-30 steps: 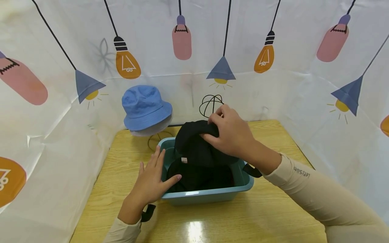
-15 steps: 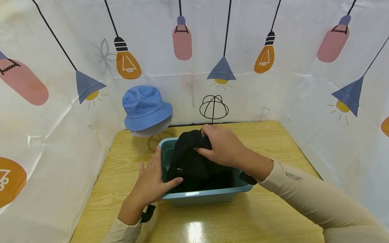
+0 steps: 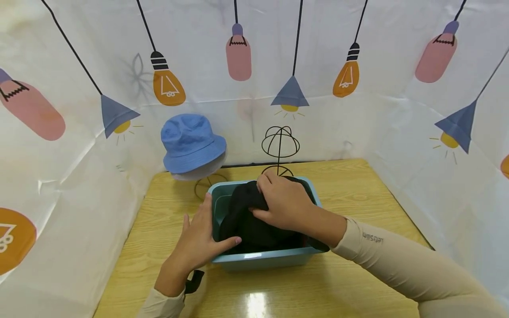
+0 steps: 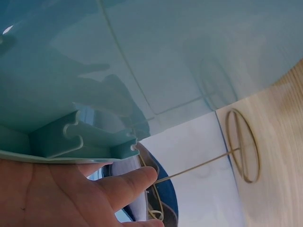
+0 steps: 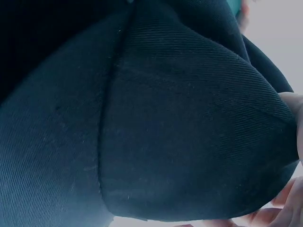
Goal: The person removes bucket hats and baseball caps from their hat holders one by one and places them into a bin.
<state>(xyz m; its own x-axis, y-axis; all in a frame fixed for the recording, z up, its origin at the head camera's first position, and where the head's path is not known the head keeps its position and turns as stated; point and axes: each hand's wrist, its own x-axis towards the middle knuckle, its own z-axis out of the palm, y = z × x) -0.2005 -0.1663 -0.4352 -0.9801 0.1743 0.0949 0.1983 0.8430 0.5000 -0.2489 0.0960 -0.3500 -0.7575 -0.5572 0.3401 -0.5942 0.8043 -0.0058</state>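
"Why's the left hand [image 3: 199, 236] straight-fingered against that blue-green plastic tub [image 3: 262, 265]?"
"Steadying it, I'd guess. The right hand's grip [image 3: 284, 203] pinches a black fabric hat [image 3: 246, 225], inside the tub just below."
"Changed?"
"Hat and grip sit lower than a second ago, baring the domed black wire stand [image 3: 279, 150] beyond."

Left hand [image 3: 197, 243] spread, right hand [image 3: 285, 202] pinching

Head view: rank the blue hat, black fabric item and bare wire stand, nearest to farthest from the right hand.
1. Black fabric item: gripped by the right hand.
2. Bare wire stand: beyond the hand, behind the basin.
3. Blue hat: off to the left, also behind the basin.
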